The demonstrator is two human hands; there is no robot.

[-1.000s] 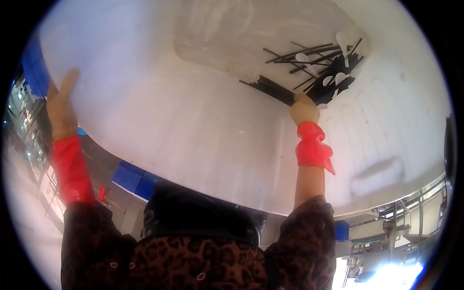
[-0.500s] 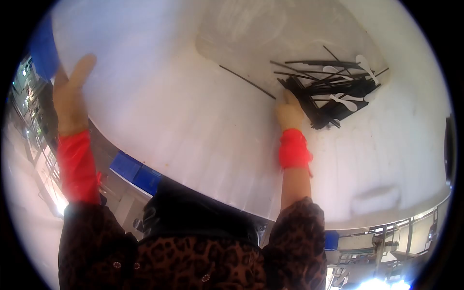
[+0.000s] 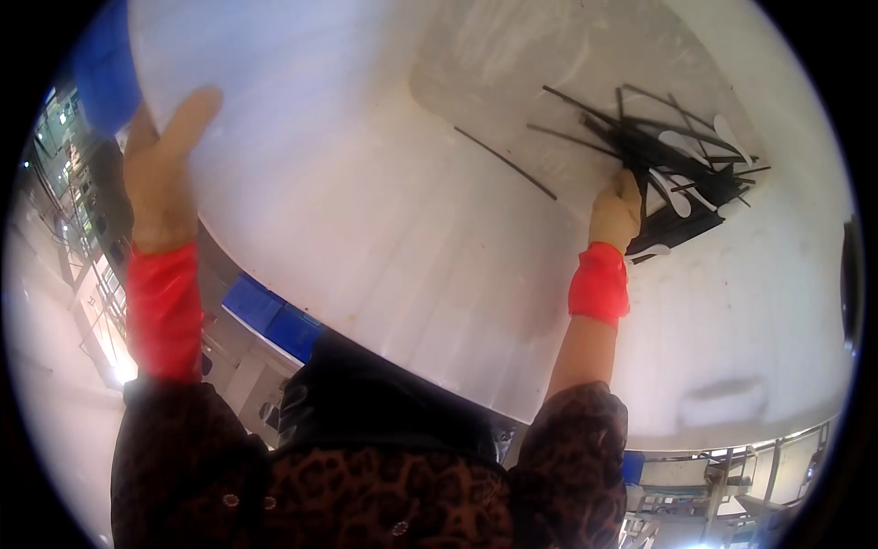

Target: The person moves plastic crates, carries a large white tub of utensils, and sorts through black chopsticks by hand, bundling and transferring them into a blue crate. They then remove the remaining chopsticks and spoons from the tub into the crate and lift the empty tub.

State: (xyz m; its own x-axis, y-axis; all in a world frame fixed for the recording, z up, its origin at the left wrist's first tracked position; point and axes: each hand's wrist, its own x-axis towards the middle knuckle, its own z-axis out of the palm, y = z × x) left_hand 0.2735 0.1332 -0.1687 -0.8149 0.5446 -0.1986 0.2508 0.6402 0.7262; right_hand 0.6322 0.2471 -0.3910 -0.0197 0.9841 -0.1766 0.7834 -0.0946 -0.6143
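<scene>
My left hand point(image 3: 165, 188) holds the left rim of a large white plastic tub point(image 3: 366, 229), with the thumb on the inner wall and the fingers over the outside, partly hidden. Down in the tub, my right hand point(image 3: 616, 215) is closed on a bunch of thin black sticks point(image 3: 651, 151) that look like straws. More black sticks and several white plastic spoons point(image 3: 732, 139) lie in a jumbled heap just right of it. One single black stick point(image 3: 506, 163) rests apart on the tub's inside, left of my right hand. Both wrists wear red cuffs.
A blue object point(image 3: 105, 69) stands beyond the tub's left rim. Below the near rim are blue bins point(image 3: 274, 316) on the floor side. Metal racks point(image 3: 764, 480) show past the tub at the lower right.
My right hand has moved right into the heap and closed on the black sticks, shifting sticks and spoons about. My left hand stays on the rim while the view shifts slightly.
</scene>
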